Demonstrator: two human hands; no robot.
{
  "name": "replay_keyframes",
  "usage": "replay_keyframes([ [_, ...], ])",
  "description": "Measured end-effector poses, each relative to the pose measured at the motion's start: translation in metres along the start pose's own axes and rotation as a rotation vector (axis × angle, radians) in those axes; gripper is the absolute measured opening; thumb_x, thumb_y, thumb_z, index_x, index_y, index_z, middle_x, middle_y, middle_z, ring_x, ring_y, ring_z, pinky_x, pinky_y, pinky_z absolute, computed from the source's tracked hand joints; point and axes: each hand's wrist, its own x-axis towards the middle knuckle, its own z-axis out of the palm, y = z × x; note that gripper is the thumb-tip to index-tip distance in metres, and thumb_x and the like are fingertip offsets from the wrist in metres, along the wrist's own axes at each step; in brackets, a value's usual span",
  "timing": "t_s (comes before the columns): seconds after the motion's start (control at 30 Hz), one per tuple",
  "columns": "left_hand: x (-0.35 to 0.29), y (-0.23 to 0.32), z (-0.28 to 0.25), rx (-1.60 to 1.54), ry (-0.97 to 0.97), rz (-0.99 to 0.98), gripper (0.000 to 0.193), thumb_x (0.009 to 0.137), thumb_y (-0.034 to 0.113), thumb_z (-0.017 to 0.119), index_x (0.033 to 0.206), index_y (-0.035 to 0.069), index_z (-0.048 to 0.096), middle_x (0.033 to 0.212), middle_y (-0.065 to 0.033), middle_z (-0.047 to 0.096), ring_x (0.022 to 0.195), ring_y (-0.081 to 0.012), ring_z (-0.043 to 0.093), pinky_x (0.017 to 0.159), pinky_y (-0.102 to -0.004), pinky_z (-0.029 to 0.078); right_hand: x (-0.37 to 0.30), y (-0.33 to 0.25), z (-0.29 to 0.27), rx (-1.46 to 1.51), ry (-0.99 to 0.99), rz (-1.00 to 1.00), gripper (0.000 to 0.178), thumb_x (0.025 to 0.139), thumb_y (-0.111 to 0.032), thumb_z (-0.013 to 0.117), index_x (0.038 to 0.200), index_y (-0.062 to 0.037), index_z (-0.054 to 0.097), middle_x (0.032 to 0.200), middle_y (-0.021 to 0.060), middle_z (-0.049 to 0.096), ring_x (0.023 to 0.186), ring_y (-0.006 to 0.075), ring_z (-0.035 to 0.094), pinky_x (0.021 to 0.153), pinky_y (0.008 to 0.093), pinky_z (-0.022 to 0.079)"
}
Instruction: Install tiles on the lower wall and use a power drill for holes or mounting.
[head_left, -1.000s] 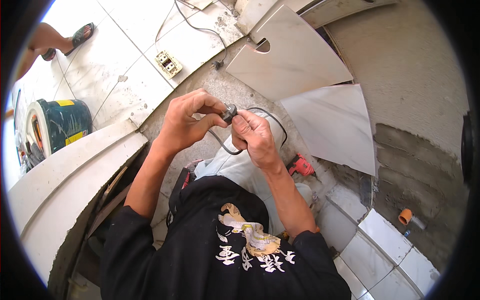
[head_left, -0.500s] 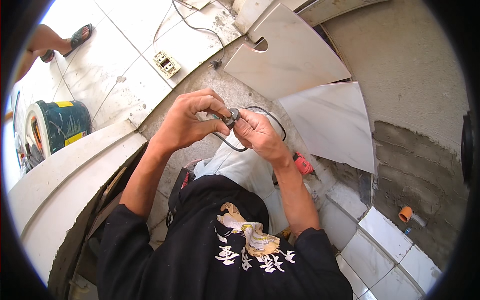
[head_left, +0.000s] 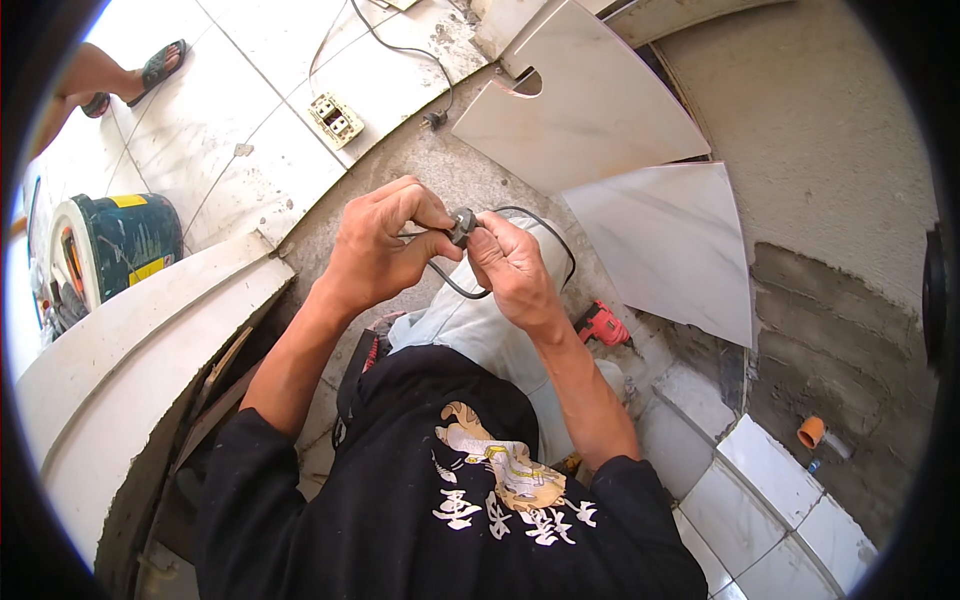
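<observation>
A small dark plug [head_left: 462,227] is pinched between my two hands above my light-coloured trouser leg. My left hand [head_left: 380,245] is closed on its left side with thumb and fingertips. On its other side, my right hand [head_left: 515,268] grips it with the thumb on top and the fingers curled. A black cable [head_left: 455,284] loops below the plug and also arches behind my right hand. Fingertips cover part of the plug, so its details are hard to make out.
Ahead lie a notched tile [head_left: 590,110] and another marbled tile [head_left: 665,250]. A socket outlet [head_left: 335,120] and a corded plug [head_left: 433,120] are farther off. Right of my leg is a red drill [head_left: 604,325]. A bucket [head_left: 135,250] and a person's sandalled foot [head_left: 160,72] are at left.
Both hands stay at nearly the same spot, with the plug tilted slightly differently between the fingers. My right forearm has shifted a little left, showing more of the drill.
</observation>
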Motion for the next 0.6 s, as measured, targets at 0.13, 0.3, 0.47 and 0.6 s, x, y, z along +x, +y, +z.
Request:
replay_keyframes([
  [0.13,0.0,-0.003,0.001,0.016,0.014,0.021,0.028,0.06,-0.004,0.08,0.076,0.003,0.057,0.076,-0.0076,0.064,0.069,-0.0211,0.065,0.059,-0.0293,0.05,0.0,0.004,0.001,0.031,0.009,-0.009,0.027,0.101,-0.029,0.048,0.093,-0.0044,0.056,0.064,-0.0069,0.04,0.06,0.0036,0.034,0.051,0.0236,0.028],
  [0.3,-0.001,-0.006,0.002,0.015,0.026,0.006,0.027,0.061,-0.003,0.08,0.077,0.002,0.059,0.075,-0.0074,0.064,0.067,-0.0201,0.066,0.058,-0.0287,0.05,0.002,0.006,0.003,0.071,0.02,-0.005,0.028,0.101,-0.029,0.049,0.092,-0.0042,0.056,0.063,-0.0072,0.039,0.058,0.0031,0.033,0.05,0.0229,0.027],
  [0.47,-0.002,-0.01,0.002,-0.027,0.004,-0.034,0.029,0.06,-0.007,0.08,0.077,0.002,0.058,0.077,-0.0077,0.064,0.069,-0.018,0.066,0.06,-0.0276,0.052,0.005,0.012,0.001,0.049,0.044,-0.013,0.03,0.101,-0.031,0.048,0.09,-0.0047,0.056,0.063,-0.0076,0.039,0.055,0.0024,0.031,0.048,0.0224,0.025],
  [0.6,0.003,-0.034,-0.016,-0.219,-0.272,-0.296,0.025,0.068,-0.001,0.08,0.086,0.001,0.063,0.082,-0.0069,0.065,0.076,-0.0157,0.066,0.069,-0.0285,0.053,0.022,0.029,-0.003,0.237,-0.117,0.11,0.03,0.102,-0.032,0.046,0.093,-0.005,0.056,0.063,-0.0079,0.038,0.052,0.0031,0.032,0.047,0.0219,0.027],
])
